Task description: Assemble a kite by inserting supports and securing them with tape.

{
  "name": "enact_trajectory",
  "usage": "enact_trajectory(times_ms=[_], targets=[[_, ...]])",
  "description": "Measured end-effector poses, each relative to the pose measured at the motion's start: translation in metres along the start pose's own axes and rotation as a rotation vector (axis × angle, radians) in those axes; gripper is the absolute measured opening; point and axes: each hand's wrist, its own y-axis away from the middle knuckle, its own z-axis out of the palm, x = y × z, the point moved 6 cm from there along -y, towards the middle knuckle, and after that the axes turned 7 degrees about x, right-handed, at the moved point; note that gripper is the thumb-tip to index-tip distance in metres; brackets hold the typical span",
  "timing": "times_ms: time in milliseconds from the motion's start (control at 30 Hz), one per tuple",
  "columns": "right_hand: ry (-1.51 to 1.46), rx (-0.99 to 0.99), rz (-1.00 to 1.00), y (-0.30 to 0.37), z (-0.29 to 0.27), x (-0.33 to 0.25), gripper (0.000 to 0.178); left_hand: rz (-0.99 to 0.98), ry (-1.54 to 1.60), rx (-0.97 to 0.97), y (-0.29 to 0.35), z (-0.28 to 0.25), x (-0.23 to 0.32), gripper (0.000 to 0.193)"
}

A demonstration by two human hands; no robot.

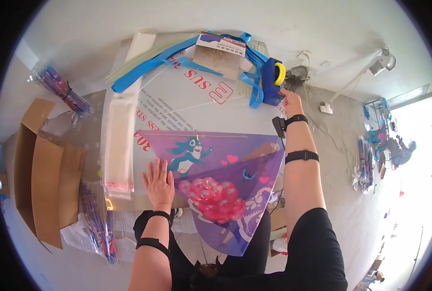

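A thin purple kite-shaped sheet (211,169) lies on the near part of the table and hangs over its front edge. It is printed with a blue animal, hearts and a cluster of pink balloons. My left hand (158,184) rests flat on the sheet's left side, fingers spread. Farther off at the right, my right hand (290,103) is at the near end of a blue tape dispenser (271,80), which carries a yellow roll (280,74). Its fingers are bent together against the dispenser; what lies between them is too small to make out.
Clear plastic sleeves (119,145) lie along the table's left side. Blue ribbons (150,70), pale thin strips and a clear box with a printed card (221,43) line the far edge. An open carton (46,179) and wrapped bundles (97,218) stand left. A white lamp (383,61) is at right.
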Motion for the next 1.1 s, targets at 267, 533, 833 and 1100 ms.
enact_trajectory(times_ms=[267,533,833,1100], targets=[[-0.116,0.136,0.073,0.01,-0.01,0.004,0.008,0.004,0.003,0.004,-0.002,-0.002,0.002,0.039],[-0.134,0.118,-0.057,0.015,-0.012,0.014,0.013,-0.004,0.007,-0.025,0.0,-0.001,0.001,0.041],[0.007,0.144,-0.145,-0.003,-0.009,0.047,0.008,-0.017,-0.001,-0.014,0.003,-0.006,-0.001,0.039],[0.463,0.144,-0.324,0.032,-0.011,0.069,0.02,-0.029,0.032,-0.003,-0.001,-0.007,-0.003,0.038]])
